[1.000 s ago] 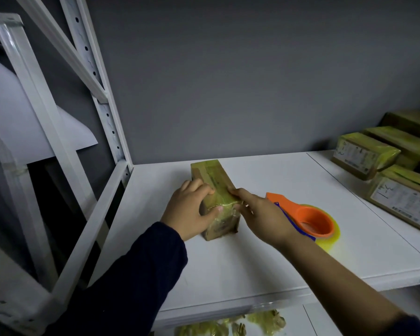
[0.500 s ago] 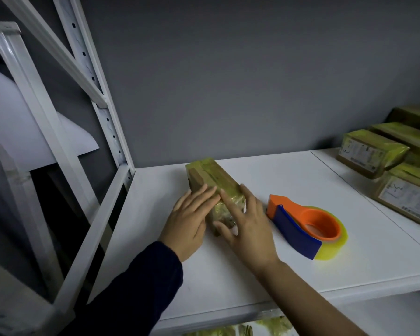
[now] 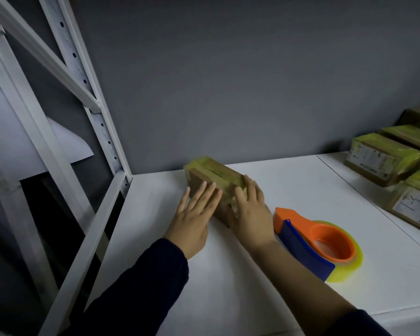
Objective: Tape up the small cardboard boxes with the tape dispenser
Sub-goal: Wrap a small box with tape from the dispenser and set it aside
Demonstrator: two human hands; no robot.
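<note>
Small cardboard box (image 3: 215, 174): being flanked by both hands, its far end projecting beyond the fingertips.
Left hand (image 3: 194, 215): being pressed flat, fingers straight, against the box's left side.
Right hand (image 3: 250, 212): being laid flat, fingers extended, over the box's near right end.
Tape dispenser (image 3: 313, 246): being left ungrasped just right of the right hand.
Taped boxes (image 3: 383, 161): being kept well right of the right hand.

Against the fingers (image 3: 204, 194) the box (image 3: 215, 171) is showing brown cardboard under yellow-green tape; right of the fingers the tape dispenser (image 3: 301, 241) is showing orange and blue with yellow tape
</note>
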